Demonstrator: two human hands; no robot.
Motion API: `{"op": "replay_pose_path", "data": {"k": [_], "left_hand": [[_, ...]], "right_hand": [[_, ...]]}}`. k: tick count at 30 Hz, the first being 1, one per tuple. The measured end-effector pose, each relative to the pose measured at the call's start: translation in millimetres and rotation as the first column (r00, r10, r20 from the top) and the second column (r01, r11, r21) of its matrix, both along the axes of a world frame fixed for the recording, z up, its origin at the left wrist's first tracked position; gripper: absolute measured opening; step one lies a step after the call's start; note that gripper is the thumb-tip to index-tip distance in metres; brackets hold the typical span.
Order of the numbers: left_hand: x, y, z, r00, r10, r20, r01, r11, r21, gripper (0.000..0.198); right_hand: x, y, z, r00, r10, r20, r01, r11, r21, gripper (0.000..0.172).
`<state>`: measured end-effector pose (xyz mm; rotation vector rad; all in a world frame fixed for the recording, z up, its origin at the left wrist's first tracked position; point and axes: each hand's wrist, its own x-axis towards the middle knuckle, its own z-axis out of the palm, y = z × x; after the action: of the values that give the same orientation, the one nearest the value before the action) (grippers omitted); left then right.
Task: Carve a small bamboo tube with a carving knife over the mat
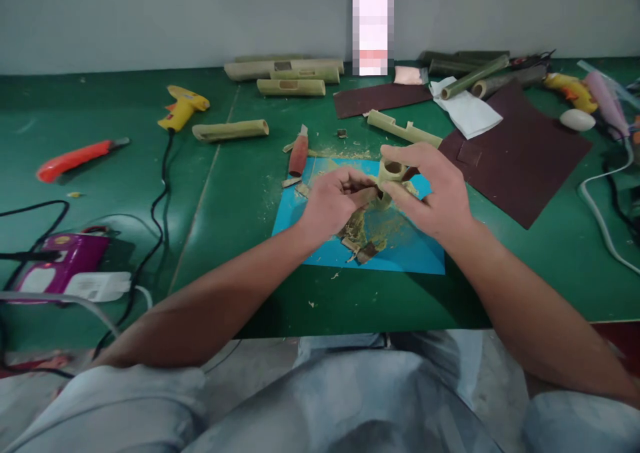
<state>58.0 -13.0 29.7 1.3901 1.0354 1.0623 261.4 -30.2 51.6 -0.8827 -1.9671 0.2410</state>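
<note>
My right hand (431, 190) is closed round a short hollow piece of pale green bamboo (391, 172), held upright above a blue mat (420, 256). My left hand (333, 200) is closed on a small brown folded strip, likely sandpaper (364, 196), pressed against the bamboo's lower side. Yellowish sawdust and small offcuts (367, 236) lie on the mat under both hands. A red-handled knife (299, 153) rests just beyond the mat's left corner.
Several bamboo tubes (290, 80) lie at the back of the green table (225, 253). A yellow glue gun (181, 106), an orange cutter (75, 161) and a purple device (67, 263) with cables sit left. Brown sandpaper sheets (525, 153) and more bamboo (475, 73) lie right.
</note>
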Motion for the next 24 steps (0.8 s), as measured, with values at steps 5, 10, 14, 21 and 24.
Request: {"op": "replay_pose_path", "data": {"k": [5,10,14,21,24], "left_hand": [[1.8,-1.9,4.1,1.0,0.017,-0.023,-0.017,1.0,-0.005,0.02],[1.2,2.8,-1.7,1.0,0.009,-0.013,-0.01,0.999,-0.051,0.023],[0.5,5.3,-5.5,1.0,-0.015,-0.007,0.014,0.998,-0.065,0.017],[0.4,5.6,-1.9,1.0,-0.023,0.001,0.023,0.995,-0.097,0.023],[-0.3,5.7,-0.6,1.0,-0.019,0.002,0.019,0.995,-0.103,0.026]], "right_hand": [[-2.1,1.0,-1.2,0.999,-0.05,0.006,0.049,0.997,0.06,0.036],[-4.0,1.6,-1.6,0.999,-0.033,-0.002,0.033,0.994,0.103,0.038],[-4.3,1.4,-1.1,0.999,-0.033,-0.015,0.035,0.991,0.127,0.039],[-5.6,0.5,-0.1,0.999,-0.003,-0.048,0.01,0.988,0.151,0.037],[-5.7,0.2,-0.7,0.999,-0.046,-0.009,0.047,0.992,0.12,0.035]]}}
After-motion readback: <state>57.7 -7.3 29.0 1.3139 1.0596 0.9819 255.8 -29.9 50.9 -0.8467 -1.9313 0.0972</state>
